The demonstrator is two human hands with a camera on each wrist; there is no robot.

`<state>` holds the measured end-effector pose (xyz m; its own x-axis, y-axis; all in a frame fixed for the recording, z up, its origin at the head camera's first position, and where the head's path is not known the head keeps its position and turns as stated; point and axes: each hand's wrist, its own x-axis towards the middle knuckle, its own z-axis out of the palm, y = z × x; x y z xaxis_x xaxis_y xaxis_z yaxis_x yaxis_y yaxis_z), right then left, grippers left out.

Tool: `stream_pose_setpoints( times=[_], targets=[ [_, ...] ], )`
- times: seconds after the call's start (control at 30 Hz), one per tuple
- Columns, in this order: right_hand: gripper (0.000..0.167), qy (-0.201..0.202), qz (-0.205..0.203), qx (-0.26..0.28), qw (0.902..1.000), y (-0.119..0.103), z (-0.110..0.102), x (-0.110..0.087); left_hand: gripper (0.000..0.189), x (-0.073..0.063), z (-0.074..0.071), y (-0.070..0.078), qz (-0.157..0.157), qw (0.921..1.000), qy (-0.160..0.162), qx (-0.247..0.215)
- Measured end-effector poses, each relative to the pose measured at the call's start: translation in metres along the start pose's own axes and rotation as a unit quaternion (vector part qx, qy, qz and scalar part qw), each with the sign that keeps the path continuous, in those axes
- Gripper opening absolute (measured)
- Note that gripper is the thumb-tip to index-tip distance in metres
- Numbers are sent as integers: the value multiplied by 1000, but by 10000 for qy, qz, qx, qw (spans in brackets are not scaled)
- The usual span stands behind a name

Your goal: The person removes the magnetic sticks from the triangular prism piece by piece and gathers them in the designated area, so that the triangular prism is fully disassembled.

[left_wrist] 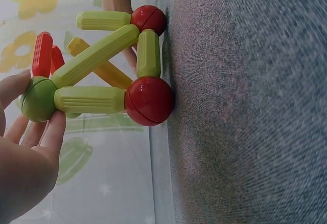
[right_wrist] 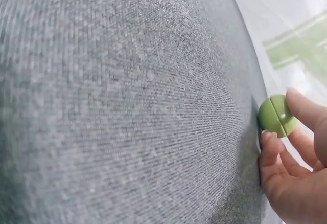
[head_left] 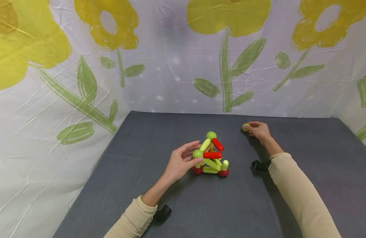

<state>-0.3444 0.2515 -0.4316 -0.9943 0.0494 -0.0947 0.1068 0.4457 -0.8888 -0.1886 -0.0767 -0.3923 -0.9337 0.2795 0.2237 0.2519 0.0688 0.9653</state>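
Note:
A frame of magnetic rods and balls stands mid-table, with red balls (head_left: pixel 223 173) at its base and yellow-green rods (left_wrist: pixel 89 99) between them. My left hand (head_left: pixel 177 164) pinches the frame's near green ball (left_wrist: pixel 38 99) between thumb and fingers. A red rod (head_left: pixel 212 155) sticks out from that ball to the right; another red rod (head_left: pixel 218 144) slants down from the upper green ball (head_left: pixel 211 135). One short rod (head_left: pixel 225 165) rises upright from the right red ball. Farther back on the right, my right hand (head_left: pixel 260 131) pinches a loose green ball (right_wrist: pixel 277 115) at the tabletop.
The dark grey table (head_left: pixel 117 191) runs back to a white cloth (head_left: pixel 171 82) printed with yellow flowers. Black straps or camera parts (head_left: pixel 261 165) sit at both wrists, by the beige sleeves.

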Motion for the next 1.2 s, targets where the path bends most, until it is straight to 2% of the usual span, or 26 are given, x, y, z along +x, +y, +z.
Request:
stream_pose_setpoints(
  times=[0.07, 0.13, 0.5, 0.6, 0.7, 0.8, 0.9, 1.0, 1.1, 1.2],
  targets=[
    [56, -21, -1, 0, 10000, 1, -1, 0, 56, 2, 0, -9, -14, 10000, 38, -18],
    [57, -56, 8, 24, 10000, 1, -2, 0, 56, 3, 0, -12, -1, 10000, 61, -22],
    [59, -76, 81, 404, 9991, 2, -2, -2, 54, 3, -1, -14, 106, 9999, 15, -21],
    [63, 43, 152, 627, 9979, 4, -3, -2, 55, 3, -1, -13, 105, 9999, 16, -6],
    [65, 253, 324, 1084, 9933, 6, -5, -3, 54, 2, -1, -12, 116, 9999, 22, 2],
    [66, 426, 533, 1747, 9823, 6, -8, -6, 54, 2, 0, -12, 128, 9999, 13, -18],
    [68, 338, 651, 2517, 9650, 3, -14, -10, 54, 2, 0, -12, 112, 9999, 23, -57],
    [68, -10, 678, 3080, 9490, 0, -21, -14, 54, 2, 0, -12, 64, 9999, 39, -78],
    [59, -490, 736, 3454, 9343, -3, -28, -18, 53, 2, 0, -10, 18, 10000, 29, -57],
    [46, -866, 887, 3798, 9167, -7, -32, -23, 53, -1, 1, 2, -8, 10000, 1, 17]
  ],
)
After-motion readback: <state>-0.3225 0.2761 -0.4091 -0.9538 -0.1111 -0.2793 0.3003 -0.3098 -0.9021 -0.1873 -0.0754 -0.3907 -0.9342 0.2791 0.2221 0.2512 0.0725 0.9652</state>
